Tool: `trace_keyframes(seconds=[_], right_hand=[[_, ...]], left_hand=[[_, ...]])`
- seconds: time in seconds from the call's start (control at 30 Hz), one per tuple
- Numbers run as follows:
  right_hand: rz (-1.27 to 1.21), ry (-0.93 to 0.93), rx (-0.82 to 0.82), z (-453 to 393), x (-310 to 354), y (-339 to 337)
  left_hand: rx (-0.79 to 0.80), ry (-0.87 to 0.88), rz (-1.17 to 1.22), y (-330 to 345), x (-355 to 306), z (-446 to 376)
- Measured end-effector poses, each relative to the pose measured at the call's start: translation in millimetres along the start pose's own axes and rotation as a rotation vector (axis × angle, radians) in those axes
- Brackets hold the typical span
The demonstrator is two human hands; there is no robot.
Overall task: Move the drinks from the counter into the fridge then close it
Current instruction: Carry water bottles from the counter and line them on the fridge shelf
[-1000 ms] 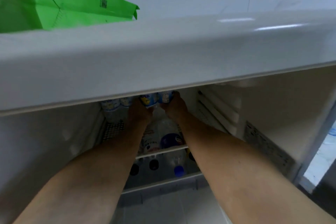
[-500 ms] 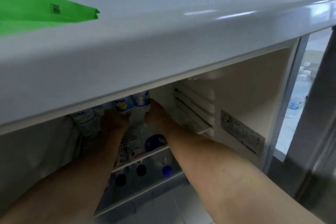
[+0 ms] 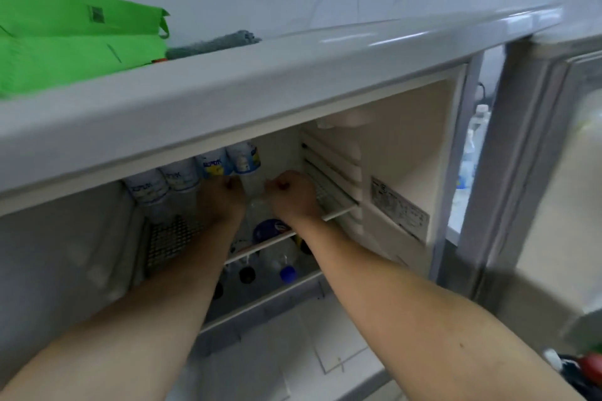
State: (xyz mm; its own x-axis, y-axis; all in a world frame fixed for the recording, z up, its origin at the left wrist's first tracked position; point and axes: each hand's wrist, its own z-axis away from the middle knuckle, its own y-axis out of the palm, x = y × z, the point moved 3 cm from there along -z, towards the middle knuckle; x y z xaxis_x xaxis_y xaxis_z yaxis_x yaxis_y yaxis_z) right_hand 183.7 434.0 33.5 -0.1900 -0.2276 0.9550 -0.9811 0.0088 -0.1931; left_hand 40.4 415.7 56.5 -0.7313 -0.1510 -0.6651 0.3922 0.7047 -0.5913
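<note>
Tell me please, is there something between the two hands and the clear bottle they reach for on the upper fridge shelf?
Nothing visible. The left hand and right hand flank the clear bottle on the upper shelf, apparently touching it; the grip itself is hidden. Other bottles stand to its left, not between.

2 hands (image 3: 224,198) (image 3: 294,195) inside fridge (image 3: 407,146), apparently gripping a bottle (image 3: 255,187), 4 bottles (image 3: 195,174) behind
</note>
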Motion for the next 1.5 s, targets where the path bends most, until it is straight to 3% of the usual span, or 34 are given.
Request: trace_keyframes(seconds=[0.13,0.23,0.4,0.63,0.8,1.0,1.27,1.5], right_hand=[[-0.052,-0.054,-0.087,64,9,-40],[-0.04,-0.009,-0.148,125,-8,-87],[-0.055,0.2,-0.253,258,-86,-179],[0.065,0.545,-0.689,454,-183,-342],[0.022,0.859,-1.013,597,-231,-416],[-0.204,1.162,-1.111,717,-275,-435],[-0.295,1.386,-1.241,795,-279,-431],[-0.283,1.563,-1.262,824,-275,-420]], left_hand=[[0.007,0.078,0.329,0,-37,67],[0.032,0.043,0.539,5,-56,139],[0.293,0.037,0.582,20,-58,293],[0.726,0.134,0.358,41,-48,489],[1.134,0.067,0.173,69,-13,583],[1.563,-0.063,-0.153,99,41,629],[1.706,-0.048,-0.507,125,52,630],[1.732,-0.14,-0.477,186,18,644]])
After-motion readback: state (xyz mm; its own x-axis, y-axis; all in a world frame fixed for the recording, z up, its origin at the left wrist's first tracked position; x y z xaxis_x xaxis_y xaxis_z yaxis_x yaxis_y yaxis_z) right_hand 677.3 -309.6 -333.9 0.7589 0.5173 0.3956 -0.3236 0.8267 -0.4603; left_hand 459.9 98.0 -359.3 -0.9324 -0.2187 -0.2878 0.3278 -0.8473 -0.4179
